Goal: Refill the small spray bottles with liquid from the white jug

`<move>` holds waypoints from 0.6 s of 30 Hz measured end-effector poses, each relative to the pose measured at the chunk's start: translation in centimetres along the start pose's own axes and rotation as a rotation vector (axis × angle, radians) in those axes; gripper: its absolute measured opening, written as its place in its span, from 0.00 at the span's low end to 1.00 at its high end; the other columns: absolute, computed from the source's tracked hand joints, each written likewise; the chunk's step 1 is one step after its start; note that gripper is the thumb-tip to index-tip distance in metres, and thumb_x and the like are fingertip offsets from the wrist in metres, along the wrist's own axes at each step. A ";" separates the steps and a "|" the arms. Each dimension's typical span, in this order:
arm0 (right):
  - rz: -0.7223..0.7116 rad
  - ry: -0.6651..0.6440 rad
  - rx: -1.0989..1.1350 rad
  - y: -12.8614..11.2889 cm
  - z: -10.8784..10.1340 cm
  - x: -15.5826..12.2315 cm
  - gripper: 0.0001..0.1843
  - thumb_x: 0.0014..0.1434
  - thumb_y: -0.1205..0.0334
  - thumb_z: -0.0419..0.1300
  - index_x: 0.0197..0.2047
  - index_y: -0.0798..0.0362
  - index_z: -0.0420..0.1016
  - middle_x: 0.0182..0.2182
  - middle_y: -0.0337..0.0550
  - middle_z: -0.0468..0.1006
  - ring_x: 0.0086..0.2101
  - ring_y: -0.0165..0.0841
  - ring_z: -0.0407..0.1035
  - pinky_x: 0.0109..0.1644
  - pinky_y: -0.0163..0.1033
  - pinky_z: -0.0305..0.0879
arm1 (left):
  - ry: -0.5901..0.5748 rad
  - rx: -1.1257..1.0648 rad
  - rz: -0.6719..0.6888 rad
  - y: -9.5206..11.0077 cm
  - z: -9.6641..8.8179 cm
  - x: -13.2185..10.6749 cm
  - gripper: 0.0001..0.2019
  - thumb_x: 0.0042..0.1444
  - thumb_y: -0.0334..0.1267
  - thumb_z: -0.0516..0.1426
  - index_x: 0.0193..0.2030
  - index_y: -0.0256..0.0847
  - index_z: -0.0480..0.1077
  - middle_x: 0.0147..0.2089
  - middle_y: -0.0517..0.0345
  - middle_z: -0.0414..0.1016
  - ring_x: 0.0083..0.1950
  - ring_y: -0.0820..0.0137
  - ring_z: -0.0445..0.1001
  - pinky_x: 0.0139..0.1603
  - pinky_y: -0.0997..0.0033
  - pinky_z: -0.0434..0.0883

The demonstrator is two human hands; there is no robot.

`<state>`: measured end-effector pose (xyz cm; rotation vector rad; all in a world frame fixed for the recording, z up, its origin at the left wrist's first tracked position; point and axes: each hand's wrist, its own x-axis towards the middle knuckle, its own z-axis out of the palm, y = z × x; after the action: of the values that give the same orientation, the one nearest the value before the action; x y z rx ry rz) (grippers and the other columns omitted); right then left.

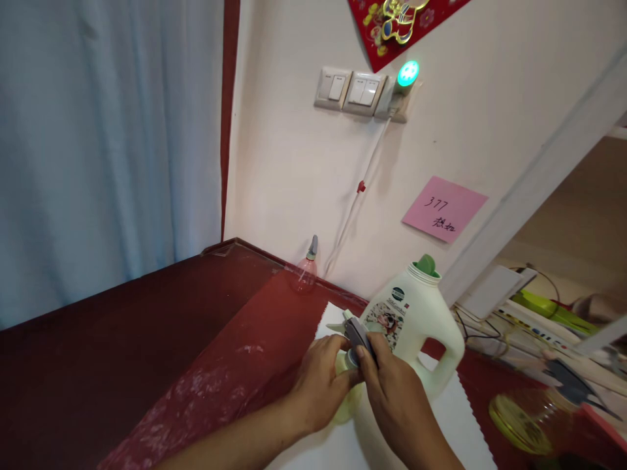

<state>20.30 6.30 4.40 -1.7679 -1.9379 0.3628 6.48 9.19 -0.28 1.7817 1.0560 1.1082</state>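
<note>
My left hand (318, 385) grips a pale yellow plastic spray bottle (349, 401) around its neck. My right hand (394, 391) holds that bottle's grey trigger spray head (357, 336) from the far side, and the fingers hide part of it. Just behind my hands stands a white detergent jug (411, 320) with a green cap and a moulded handle, close to my right hand. Both hands are over a white scalloped-edge paper sheet (431, 431).
A dark red table (147, 326) with a worn red plastic cover runs to the wall. A pink spray bottle (307, 271) stands at the back. At right lie a clear yellowish bottle (526, 418), a power strip (533, 333) and cables.
</note>
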 end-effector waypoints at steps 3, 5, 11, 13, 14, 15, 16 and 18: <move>0.000 -0.010 0.019 0.1 0.0 0.1 0.22 0.69 0.42 0.36 0.43 0.46 0.63 0.30 0.43 0.77 0.32 0.43 0.75 0.36 0.44 0.65 | -0.027 0.030 0.018 -0.2 -0.1 -0.2 0.11 0.58 0.37 0.57 0.47 0.38 0.73 0.50 0.47 0.78 0.53 0.54 0.72 0.54 0.57 0.64; 0.000 -0.014 0.021 0.2 0.1 0.1 0.22 0.68 0.42 0.36 0.44 0.46 0.63 0.30 0.43 0.78 0.32 0.44 0.75 0.36 0.45 0.65 | -0.045 0.036 0.023 -0.4 -0.1 -0.3 0.11 0.60 0.39 0.56 0.46 0.37 0.73 0.49 0.47 0.78 0.52 0.54 0.72 0.54 0.57 0.65; -0.027 -0.018 0.113 -0.1 -0.2 -0.2 0.24 0.70 0.42 0.38 0.48 0.47 0.68 0.36 0.45 0.80 0.37 0.43 0.76 0.42 0.46 0.68 | -0.068 -0.050 0.061 -1.4 -0.1 -0.4 0.19 0.65 0.46 0.54 0.56 0.36 0.72 0.55 0.44 0.77 0.56 0.54 0.72 0.59 0.56 0.65; -0.050 0.011 0.178 0.2 -0.5 -0.5 0.23 0.70 0.42 0.43 0.55 0.44 0.68 0.46 0.45 0.80 0.46 0.41 0.75 0.51 0.46 0.67 | -0.072 -0.104 0.063 -1.6 -0.2 -0.4 0.21 0.65 0.48 0.54 0.58 0.37 0.71 0.57 0.43 0.76 0.59 0.54 0.72 0.62 0.56 0.64; -0.048 0.034 0.215 0.6 -0.6 -0.8 0.24 0.69 0.42 0.45 0.60 0.42 0.66 0.51 0.44 0.78 0.50 0.41 0.73 0.55 0.46 0.66 | -0.075 -0.128 0.058 -1.7 -0.3 -0.3 0.22 0.65 0.49 0.54 0.59 0.37 0.71 0.58 0.43 0.76 0.60 0.54 0.71 0.63 0.56 0.64; -0.032 0.064 0.254 1.1 -0.6 -1.1 0.26 0.69 0.42 0.47 0.65 0.41 0.62 0.55 0.43 0.76 0.52 0.40 0.72 0.58 0.46 0.65 | -0.082 -0.150 0.051 -1.8 -0.4 -0.3 0.23 0.65 0.50 0.54 0.60 0.37 0.71 0.59 0.43 0.75 0.62 0.54 0.71 0.65 0.56 0.63; -0.003 0.094 0.299 1.7 -0.5 -1.5 0.28 0.68 0.42 0.49 0.68 0.40 0.59 0.56 0.43 0.74 0.52 0.39 0.71 0.59 0.47 0.64 | -0.088 -0.169 0.043 -1.9 -0.4 -0.3 0.24 0.66 0.51 0.53 0.61 0.38 0.71 0.61 0.43 0.74 0.63 0.54 0.70 0.66 0.56 0.62; 0.073 0.141 0.409 2.8 0.0 -2.3 0.30 0.67 0.43 0.50 0.69 0.42 0.58 0.56 0.45 0.73 0.50 0.39 0.71 0.58 0.47 0.65 | -0.088 -0.196 0.018 -2.2 -0.5 -0.3 0.25 0.67 0.54 0.51 0.61 0.39 0.71 0.63 0.44 0.73 0.66 0.55 0.68 0.68 0.56 0.61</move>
<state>22.80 4.40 2.58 -1.5513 -1.5712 0.5961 5.38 9.79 -2.16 1.6708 0.8506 1.0949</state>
